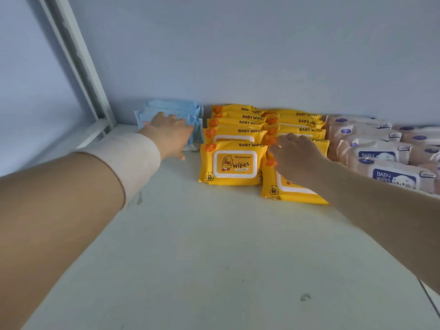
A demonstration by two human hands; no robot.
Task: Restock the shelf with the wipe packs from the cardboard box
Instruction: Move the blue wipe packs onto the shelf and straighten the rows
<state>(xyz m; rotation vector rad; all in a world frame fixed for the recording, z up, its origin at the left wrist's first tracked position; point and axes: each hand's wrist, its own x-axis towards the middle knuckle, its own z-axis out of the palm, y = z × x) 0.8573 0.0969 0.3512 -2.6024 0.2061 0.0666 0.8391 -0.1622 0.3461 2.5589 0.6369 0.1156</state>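
The left hand (170,134) lies flat on the blue packs (176,108) at the back of the shelf (214,246). The right hand (297,153) rests on the front yellow pack (297,197), right under it, long side going left to right. I cannot tell if it grips.

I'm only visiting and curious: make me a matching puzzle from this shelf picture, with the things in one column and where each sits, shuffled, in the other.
Things:
1. blue wipe packs
2. yellow wipe packs
3. pale pink wipe packs
4. white wristband

Places:
A. furthest right on the shelf
B. around the left wrist
C. in the middle, with the right hand on the front pack
D. furthest left, touched by the left hand

Pairs: 1-D, 2-C, 3-A, 4-B.
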